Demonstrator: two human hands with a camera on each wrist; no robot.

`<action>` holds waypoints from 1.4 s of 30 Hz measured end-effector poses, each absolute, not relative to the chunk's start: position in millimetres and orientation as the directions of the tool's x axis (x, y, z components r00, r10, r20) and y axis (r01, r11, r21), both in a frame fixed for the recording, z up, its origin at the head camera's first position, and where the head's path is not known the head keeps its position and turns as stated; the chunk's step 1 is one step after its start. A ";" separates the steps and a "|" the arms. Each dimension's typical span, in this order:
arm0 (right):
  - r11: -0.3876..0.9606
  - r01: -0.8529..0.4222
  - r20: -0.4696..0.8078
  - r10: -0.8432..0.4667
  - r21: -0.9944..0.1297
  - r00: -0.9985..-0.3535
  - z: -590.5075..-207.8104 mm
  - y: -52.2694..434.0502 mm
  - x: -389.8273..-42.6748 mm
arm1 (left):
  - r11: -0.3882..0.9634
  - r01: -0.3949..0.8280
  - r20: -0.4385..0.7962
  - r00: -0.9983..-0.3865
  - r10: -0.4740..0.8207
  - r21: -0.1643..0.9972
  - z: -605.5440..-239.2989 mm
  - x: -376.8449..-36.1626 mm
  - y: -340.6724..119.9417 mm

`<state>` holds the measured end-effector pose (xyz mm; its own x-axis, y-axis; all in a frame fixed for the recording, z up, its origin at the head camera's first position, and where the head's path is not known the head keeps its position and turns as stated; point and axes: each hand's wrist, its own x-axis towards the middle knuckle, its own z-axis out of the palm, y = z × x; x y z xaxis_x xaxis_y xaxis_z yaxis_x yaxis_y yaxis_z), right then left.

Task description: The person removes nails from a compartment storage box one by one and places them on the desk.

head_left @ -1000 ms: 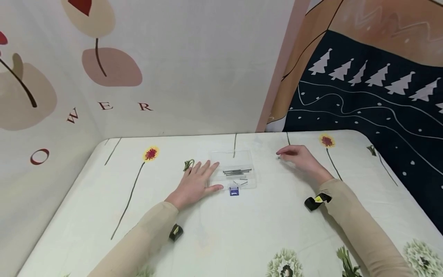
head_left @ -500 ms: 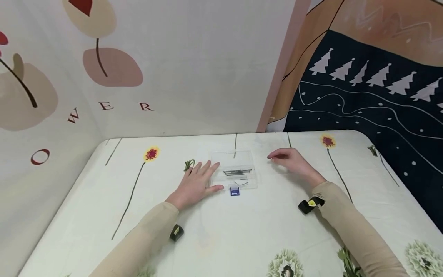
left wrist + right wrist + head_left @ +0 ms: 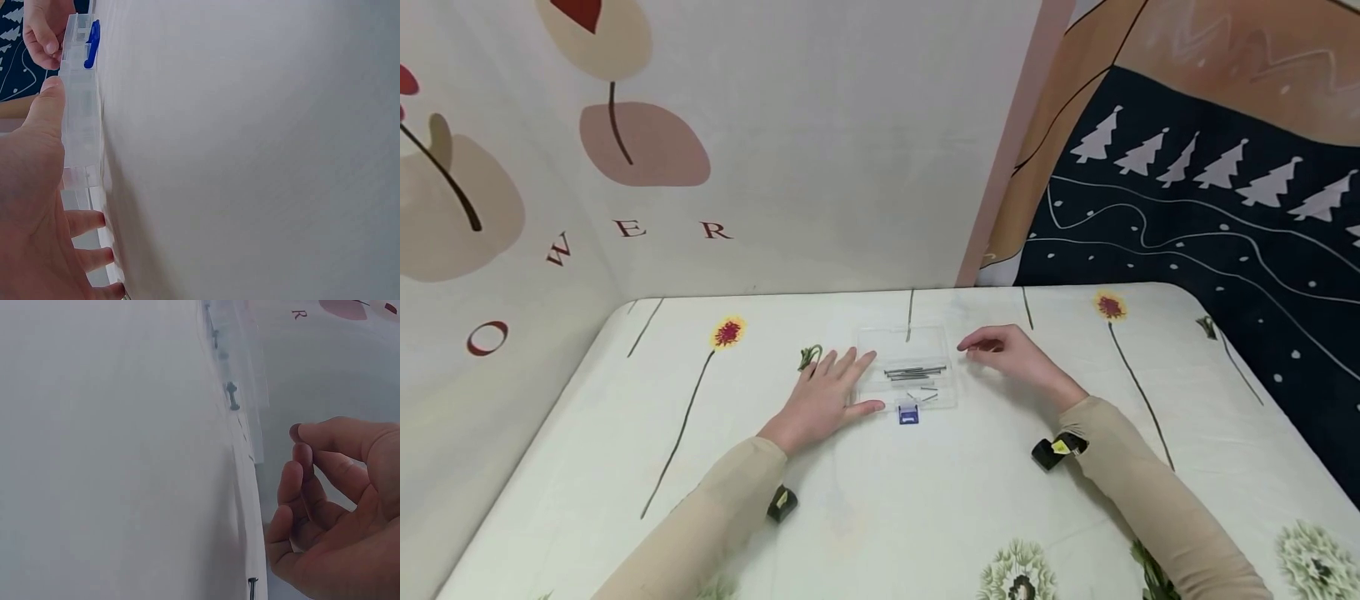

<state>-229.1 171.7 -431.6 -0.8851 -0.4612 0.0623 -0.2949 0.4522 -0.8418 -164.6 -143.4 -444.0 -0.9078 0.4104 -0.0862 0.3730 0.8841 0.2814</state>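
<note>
Head view: right hand (image 3: 1011, 357) nearer clear box (image 3: 907, 367) than before.

The left hand (image 3: 31, 206) lies flat on the white cloth (image 3: 262, 162), thumb and fingers straight. The thumb presses along the side of a clear plastic box (image 3: 81, 125), and the fingertips touch the box's near end lower down. A blue clasp (image 3: 92, 44) sits on the box's far end. Just beside that end, the curled fingers of the right hand (image 3: 44, 31) reach in from the top corner.
</note>
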 end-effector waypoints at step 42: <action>0.546 -0.414 0.008 -0.598 -0.728 -0.802 -434.2 119.9 -216.7 | 0.890 0.358 -0.112 -0.909 0.401 0.281 -442.0 -164.8 -142.3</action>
